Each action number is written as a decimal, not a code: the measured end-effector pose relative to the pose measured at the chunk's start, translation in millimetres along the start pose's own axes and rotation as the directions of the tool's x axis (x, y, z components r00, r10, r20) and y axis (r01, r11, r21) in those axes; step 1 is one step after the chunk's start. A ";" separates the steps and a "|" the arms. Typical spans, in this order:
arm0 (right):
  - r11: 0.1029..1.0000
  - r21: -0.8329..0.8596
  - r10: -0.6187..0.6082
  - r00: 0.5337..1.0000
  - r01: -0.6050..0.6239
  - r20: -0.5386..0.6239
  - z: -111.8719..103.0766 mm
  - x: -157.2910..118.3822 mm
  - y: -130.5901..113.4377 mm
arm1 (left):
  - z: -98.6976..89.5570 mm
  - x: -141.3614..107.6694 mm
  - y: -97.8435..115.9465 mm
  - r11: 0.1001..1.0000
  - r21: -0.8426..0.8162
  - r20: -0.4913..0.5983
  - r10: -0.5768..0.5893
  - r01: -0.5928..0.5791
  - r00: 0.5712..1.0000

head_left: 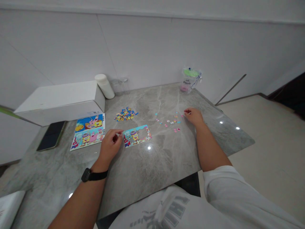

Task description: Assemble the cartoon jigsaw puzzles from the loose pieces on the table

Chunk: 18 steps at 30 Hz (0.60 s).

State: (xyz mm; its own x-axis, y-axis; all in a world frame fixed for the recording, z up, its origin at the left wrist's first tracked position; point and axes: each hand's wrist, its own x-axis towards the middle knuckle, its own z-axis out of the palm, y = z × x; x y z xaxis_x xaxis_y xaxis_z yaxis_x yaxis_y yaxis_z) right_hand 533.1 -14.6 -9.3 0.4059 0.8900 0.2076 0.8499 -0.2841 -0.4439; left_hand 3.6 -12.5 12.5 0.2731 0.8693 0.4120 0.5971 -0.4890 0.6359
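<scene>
A partly assembled jigsaw puzzle (128, 138) lies on the grey table, with a gap in its right half. My left hand (111, 143) is at the puzzle's left edge, fingers curled and fingertips together; what they hold, if anything, is hidden. Loose puzzle pieces (172, 122), pink, white and blue, lie scattered to the right. At their right side my right hand (194, 115) rests low over the table, thumb and fingers pinched; anything between them is too small to make out. A heap of blue and yellow puzzle pieces (125, 114) lies behind the puzzle.
On the left are a printed picture sheet (88, 132), a dark phone (51, 136) and a white box (62, 98). A white bottle (105, 86) and clear glasses (124, 85) stand by the wall. A clear plastic bag (190, 80) stands at the back right, near the table's edge.
</scene>
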 end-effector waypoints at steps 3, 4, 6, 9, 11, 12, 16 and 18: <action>0.998 -0.054 0.037 0.995 -0.032 0.093 -1.2 -0.7 -1.1 | -0.2 0.0 -0.5 1.000 -0.003 0.005 -0.007 0.007 1.000; 0.997 -0.065 0.040 0.992 -0.032 0.122 -1.5 -1.0 -2.0 | -0.1 0.0 -0.6 1.000 -0.004 0.006 -0.007 0.007 1.000; 0.997 -0.077 0.032 0.986 -0.020 0.163 -1.8 -1.9 -4.6 | 0.2 0.0 -0.6 1.000 -0.002 0.004 -0.007 0.007 1.000; 0.996 -0.084 -0.002 0.981 0.019 0.196 -1.5 -3.8 -9.8 | 0.6 0.3 1.1 1.000 0.005 0.002 -0.011 0.011 1.000; 0.996 -0.075 -0.031 0.976 0.048 0.216 -1.3 -5.1 -13.2 | 0.4 0.7 3.1 1.000 0.007 0.000 -0.010 0.010 1.000; 0.996 -0.069 -0.046 0.974 0.062 0.222 -1.3 -5.6 -14.5 | 0.2 0.9 4.2 1.000 0.007 0.000 -0.009 0.009 1.000; 0.996 -0.056 -0.065 0.984 0.075 0.164 -1.5 -5.9 -16.7 | -1.1 1.6 6.8 1.000 0.006 0.006 -0.012 0.012 1.000; 0.997 -0.047 -0.063 0.991 0.069 0.118 -1.4 -5.3 -16.3 | -1.4 1.7 6.3 1.000 0.006 0.007 -0.013 0.013 1.000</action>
State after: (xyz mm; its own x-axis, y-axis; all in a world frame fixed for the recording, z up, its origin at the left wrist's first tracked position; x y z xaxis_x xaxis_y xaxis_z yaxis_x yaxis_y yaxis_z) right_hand 517.5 -15.2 -1.9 0.3091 0.9419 0.1313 0.8908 -0.2384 -0.3869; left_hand 6.8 -14.1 18.2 0.2707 0.8761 0.3990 0.6050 -0.4772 0.6374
